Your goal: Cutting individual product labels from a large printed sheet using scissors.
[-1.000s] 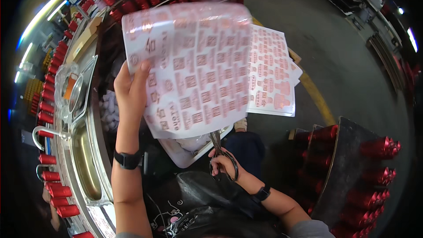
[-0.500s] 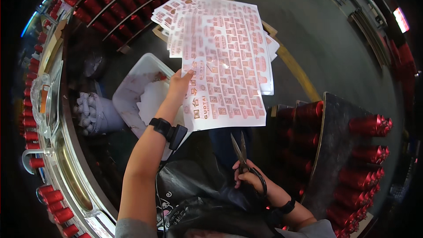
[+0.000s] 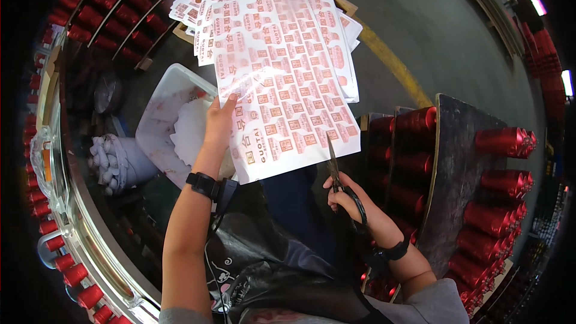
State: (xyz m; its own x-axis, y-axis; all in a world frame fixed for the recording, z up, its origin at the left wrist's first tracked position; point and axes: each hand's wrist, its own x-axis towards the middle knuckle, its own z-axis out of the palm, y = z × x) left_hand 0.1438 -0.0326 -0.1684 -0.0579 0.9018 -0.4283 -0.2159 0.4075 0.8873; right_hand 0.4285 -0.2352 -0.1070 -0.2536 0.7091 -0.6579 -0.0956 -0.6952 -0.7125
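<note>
A large white sheet (image 3: 294, 96) printed with rows of reddish-gold marks is pinched at its left edge by my left hand (image 3: 220, 121), thumb on top. It slants above my lap, its far part overlapping a fanned pile of similar printed sheets (image 3: 207, 30). Black-handled scissors (image 3: 341, 183) are in my right hand (image 3: 343, 197), fingers closed round the handles. The blades point away from me and look nearly together, with the tips at the sheet's near right edge. Whether they touch the paper I cannot tell.
Left of the sheet stands a white plastic bin (image 3: 157, 108) with white scraps, beside a bucket (image 3: 133, 159) full of pale objects. Red metallic cylinders (image 3: 501, 143) fill dark racks at right. More sit on racks at far left. A metal-edged worktop (image 3: 96, 246) curves along my left.
The scissors have moved forward to the sheet's near edge, and their blades have drawn together. The held sheet has tilted, its near right corner rising.
</note>
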